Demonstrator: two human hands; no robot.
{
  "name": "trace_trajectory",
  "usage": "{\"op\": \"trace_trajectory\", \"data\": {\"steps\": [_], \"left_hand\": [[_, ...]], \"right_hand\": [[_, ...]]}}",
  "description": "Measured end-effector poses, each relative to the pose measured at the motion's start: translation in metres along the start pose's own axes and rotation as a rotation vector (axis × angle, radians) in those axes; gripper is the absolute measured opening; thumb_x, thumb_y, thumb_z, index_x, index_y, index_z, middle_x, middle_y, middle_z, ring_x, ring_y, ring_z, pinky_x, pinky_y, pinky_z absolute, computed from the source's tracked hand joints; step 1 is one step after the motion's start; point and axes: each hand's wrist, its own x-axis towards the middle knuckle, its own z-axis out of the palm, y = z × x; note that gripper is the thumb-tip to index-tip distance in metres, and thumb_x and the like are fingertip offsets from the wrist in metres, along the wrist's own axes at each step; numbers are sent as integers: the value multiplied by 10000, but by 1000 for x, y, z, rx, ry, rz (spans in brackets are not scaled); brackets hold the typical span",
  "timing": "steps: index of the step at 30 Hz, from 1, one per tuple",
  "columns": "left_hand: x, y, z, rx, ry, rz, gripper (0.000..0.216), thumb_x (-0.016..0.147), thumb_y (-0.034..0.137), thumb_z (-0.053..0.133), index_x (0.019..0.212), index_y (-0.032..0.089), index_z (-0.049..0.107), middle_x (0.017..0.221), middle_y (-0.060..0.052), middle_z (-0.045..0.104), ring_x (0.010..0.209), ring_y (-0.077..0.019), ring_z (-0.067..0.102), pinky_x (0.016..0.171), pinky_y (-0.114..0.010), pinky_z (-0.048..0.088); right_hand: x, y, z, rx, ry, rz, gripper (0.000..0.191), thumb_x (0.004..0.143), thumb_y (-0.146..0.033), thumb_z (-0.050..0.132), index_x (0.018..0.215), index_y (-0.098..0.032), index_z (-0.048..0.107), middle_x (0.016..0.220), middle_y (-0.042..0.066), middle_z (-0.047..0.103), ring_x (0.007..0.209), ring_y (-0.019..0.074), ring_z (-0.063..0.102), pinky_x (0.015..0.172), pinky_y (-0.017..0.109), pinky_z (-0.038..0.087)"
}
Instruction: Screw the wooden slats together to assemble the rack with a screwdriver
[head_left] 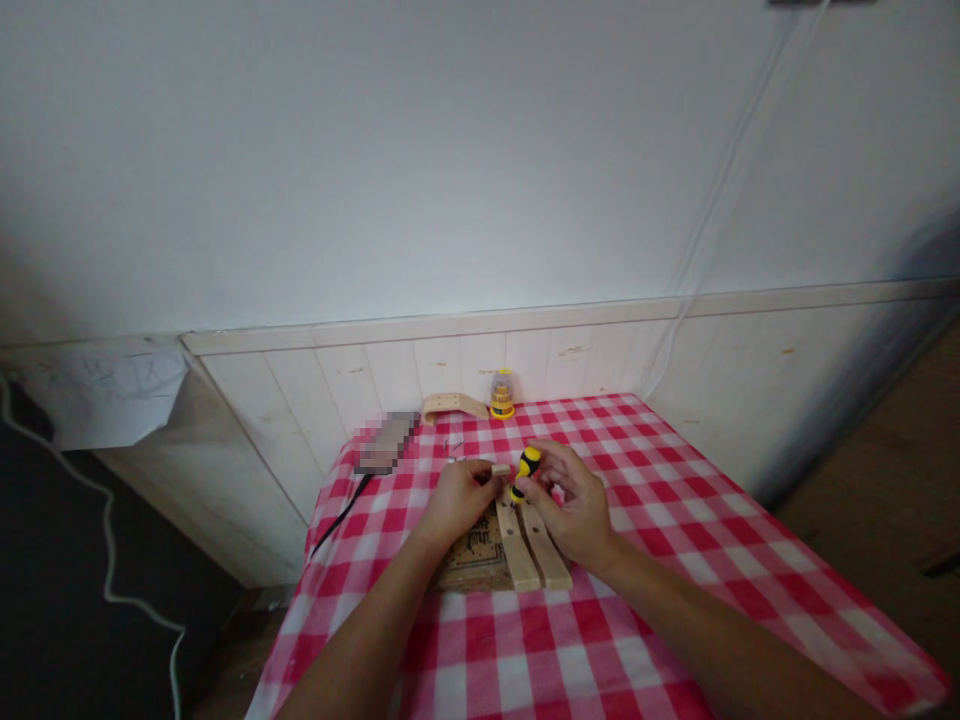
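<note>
My right hand is closed round a yellow-and-black screwdriver, held tilted with its lower end over a pale wooden strip. That strip has drilled holes and lies beside a second wooden strip, both pointing away from me. My left hand pinches the far end of the wooden pieces, where a short wooden end shows by the fingertips. Beneath them is a brown board with black printed marks. The screwdriver's tip is too small to make out clearly.
Against the wall stand a curved wooden piece and a yellow-capped clear bit case. Small metal bits, perhaps screws, lie nearer. A blurred flat object with a black strap rests left on the checked tablecloth.
</note>
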Motion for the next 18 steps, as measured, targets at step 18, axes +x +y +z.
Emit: {"op": "trace_trajectory", "data": {"steps": [18], "left_hand": [[0, 0, 0, -13, -17, 7, 282, 832, 398, 599, 769, 159, 734, 780, -38, 752, 685, -165, 626, 621, -242, 435]], "right_hand": [[-1, -5, -5, 7, -155, 3, 371, 913, -290, 585, 1276, -215, 562, 887, 54, 706, 720, 186, 687, 648, 293, 583]]}}
